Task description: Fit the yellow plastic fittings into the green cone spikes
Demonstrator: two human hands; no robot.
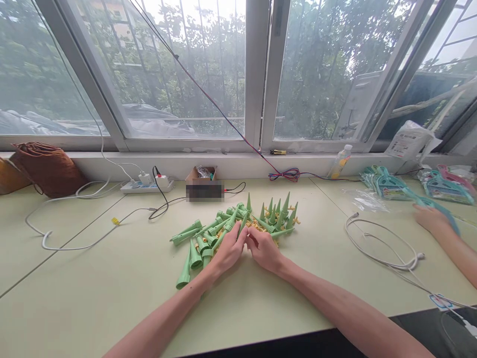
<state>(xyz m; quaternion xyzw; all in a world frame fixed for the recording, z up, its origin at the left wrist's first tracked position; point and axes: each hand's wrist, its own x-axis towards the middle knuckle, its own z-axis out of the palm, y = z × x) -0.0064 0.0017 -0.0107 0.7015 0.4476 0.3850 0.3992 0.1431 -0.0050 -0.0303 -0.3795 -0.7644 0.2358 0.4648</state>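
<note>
- The heap point(210, 239) is of hard green plastic: long, tapered pieces with hollow, round mouths and ringed collars, lying crosswise on the smooth, pale table point(112, 303).
- At the heap's near edge, the left hand point(231, 247) has its fingers and thumb closed around a slim green cone point(243, 222), held tilted.
- Just right of that, the right hand point(264, 248) has its fingers curled in against the left; whether it grips a small part, I cannot tell.
- At the heap's right end, upright cones point(285, 205) stand point up, with knobby little yellow pieces point(295, 219) among them.
- Behind the heap sits an open box point(193, 174) of brown cardboard.
- Well left of the heap slumps a wrinkled brown bag point(50, 169).
- Well right of the heap, another person's hand point(432, 219) touches a turquoise plastic item point(428, 201).
</note>
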